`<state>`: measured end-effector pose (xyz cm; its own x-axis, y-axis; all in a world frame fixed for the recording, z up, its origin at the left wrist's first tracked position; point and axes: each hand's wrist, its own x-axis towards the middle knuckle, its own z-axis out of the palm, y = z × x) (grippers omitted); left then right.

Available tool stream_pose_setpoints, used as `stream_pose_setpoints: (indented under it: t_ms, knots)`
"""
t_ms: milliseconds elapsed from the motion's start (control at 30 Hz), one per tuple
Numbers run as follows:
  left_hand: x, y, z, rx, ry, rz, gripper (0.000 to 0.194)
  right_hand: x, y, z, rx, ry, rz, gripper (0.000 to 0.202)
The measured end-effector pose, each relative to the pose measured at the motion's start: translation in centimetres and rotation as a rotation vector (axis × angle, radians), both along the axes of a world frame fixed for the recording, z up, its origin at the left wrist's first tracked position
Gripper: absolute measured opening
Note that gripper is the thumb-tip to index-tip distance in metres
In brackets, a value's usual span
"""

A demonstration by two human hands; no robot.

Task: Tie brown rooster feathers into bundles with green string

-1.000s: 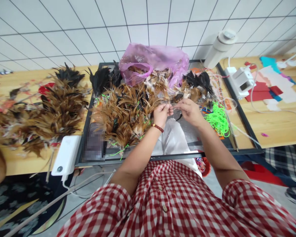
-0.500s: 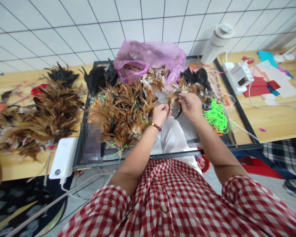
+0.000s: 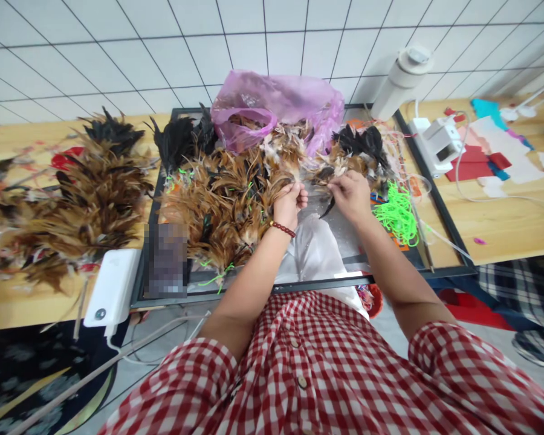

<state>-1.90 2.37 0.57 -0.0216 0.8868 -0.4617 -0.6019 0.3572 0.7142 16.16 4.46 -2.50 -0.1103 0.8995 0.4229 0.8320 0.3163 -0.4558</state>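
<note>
My left hand (image 3: 291, 204) is closed at the right edge of a big pile of brown feathers (image 3: 229, 202); what its curled fingers hold, if anything, is hidden. My right hand (image 3: 352, 196) pinches a dark feather (image 3: 327, 209) between thumb and fingertips, its curved tip pointing down. Just beyond that hand lies a smaller heap of black feathers (image 3: 360, 142) mixed with brown ones. Behind the big pile, a pink plastic bag (image 3: 285, 99) lies open with more feathers at its mouth. Beneath my hands spreads a whitish plastic sheet (image 3: 315, 244).
A black-framed board (image 3: 344, 279) carries the piles. Green cords (image 3: 395, 211) lie right of my right arm. A white bottle (image 3: 401, 81) and a power strip (image 3: 428, 145) stand at the right. Left are a white power bank (image 3: 113, 287) and another feather pile (image 3: 95, 205).
My left hand has moved left, away from my right hand, to the edge of the brown pile. The right hand stays almost in place with the dark feather.
</note>
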Motion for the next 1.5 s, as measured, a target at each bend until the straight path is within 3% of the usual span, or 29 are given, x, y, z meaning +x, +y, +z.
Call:
stream_pose_setpoints:
  t_ms: [100,267,400,733,833,967,1067,1233,1367,1500]
  knots:
    - [0.1,0.1,-0.4,0.026,0.018,0.006,0.022,0.2,0.0,0.7,-0.017,0.375,0.104,0.024]
    - [0.2,0.0,-0.8,0.055,0.026,0.011,0.019,-1.2,-0.4,1.5,-0.386,1.038,0.115,0.043]
    - [0.3,-0.3,-0.5,0.058,0.024,-0.043,0.018,-2.0,-0.7,1.8,-0.487,1.256,0.127,0.052]
    - [0.9,-1.1,0.2,-0.037,0.077,-0.235,0.022,-1.7,-0.7,1.7,-0.380,1.208,0.145,0.048]
    - [1.1,-1.1,0.3,-0.033,0.062,-0.211,0.028,-1.7,-0.6,1.5,-0.423,1.176,0.138,0.054]
    - [1.1,-1.1,0.2,0.014,0.029,-0.147,0.025,-2.1,-0.7,1.2,-0.600,1.137,0.117,0.068]
    - [1.1,-1.1,0.0,0.042,0.026,-0.129,0.022,-2.4,-0.9,1.2,-0.622,1.100,0.136,0.061]
    - [1.0,-1.2,0.1,0.007,0.056,-0.158,0.019,-2.2,-1.0,1.4,-0.400,0.933,0.187,0.039]
    - [0.9,-1.3,0.3,-0.003,0.100,-0.193,0.023,-1.7,-0.9,1.1,-0.193,0.675,0.210,0.023]
    - [1.1,-1.4,0.1,0.018,0.160,-0.276,0.023,-1.8,-1.0,0.5,-0.058,0.501,0.199,0.016]
